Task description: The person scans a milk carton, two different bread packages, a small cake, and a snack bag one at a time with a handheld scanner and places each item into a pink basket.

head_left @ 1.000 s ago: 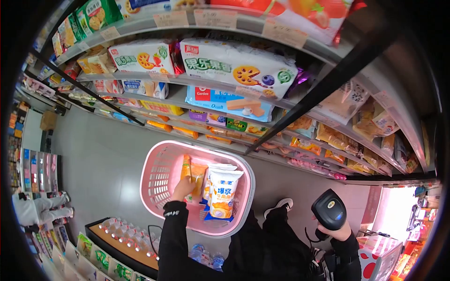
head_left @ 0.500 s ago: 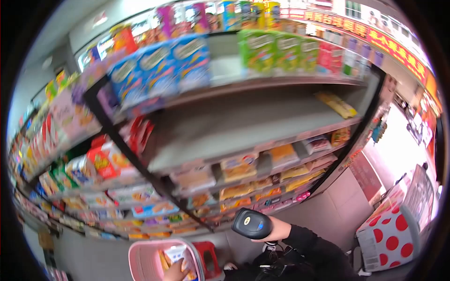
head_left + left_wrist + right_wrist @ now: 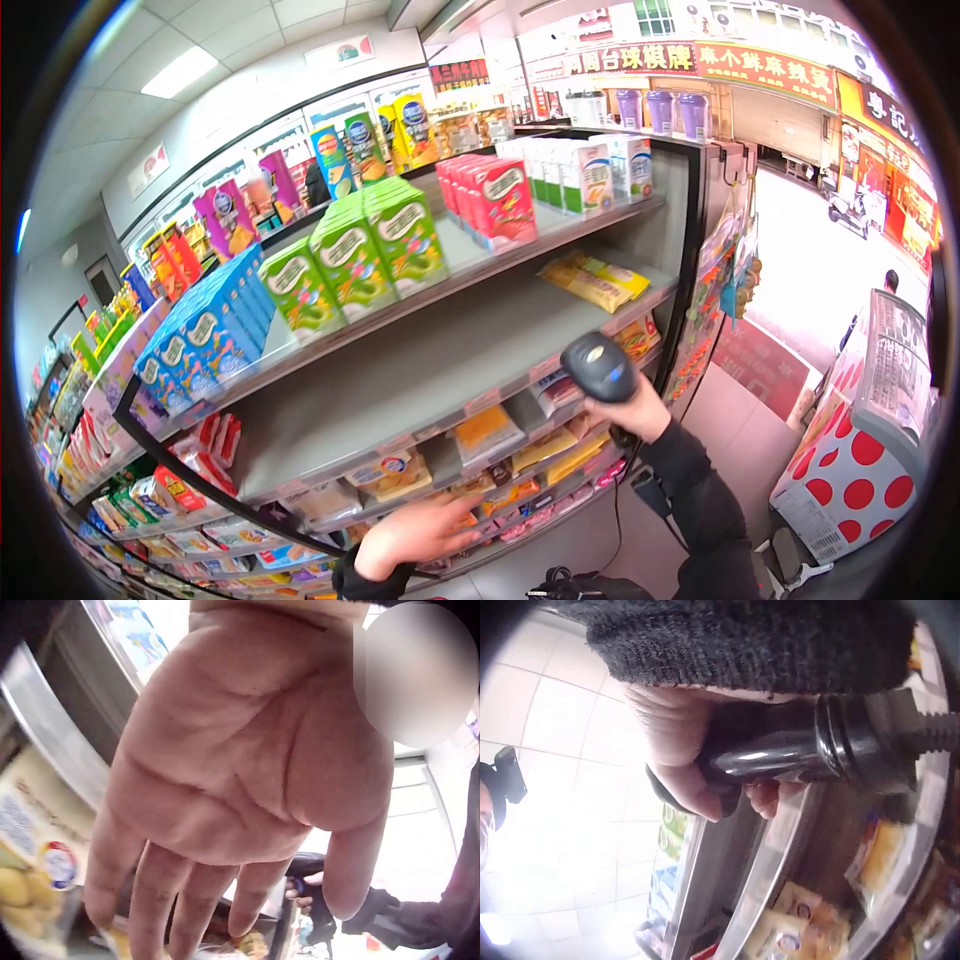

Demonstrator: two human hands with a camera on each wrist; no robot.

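In the head view my right hand (image 3: pixel 645 408) grips a black barcode scanner (image 3: pixel 600 368), its rounded head toward the shelf. The right wrist view shows the fingers wrapped round the scanner's dark handle (image 3: pixel 772 742), with a ribbed cable sleeve at its end. My left hand (image 3: pixel 425 535) is in front of the lower shelves with fingers extended and nothing held. Its bare palm (image 3: pixel 225 750) fills the left wrist view, fingers slightly spread. Beyond the scanner a yellow packet (image 3: pixel 595 280) lies on the middle shelf (image 3: pixel 400 360).
Green cartons (image 3: pixel 400 235), blue cartons (image 3: pixel 210 330) and red cartons (image 3: pixel 500 200) line the top shelf. Bagged snacks (image 3: pixel 485 435) lie on lower shelves. A red-dotted freezer (image 3: pixel 850 480) stands at right near the doorway. A black cable (image 3: pixel 618 520) hangs below the scanner.
My left hand has left the snack packs in the pink basket and risen beside the shelves. The basket is out of view. The head view has swung up and right; the scanner is raised toward the shelf.
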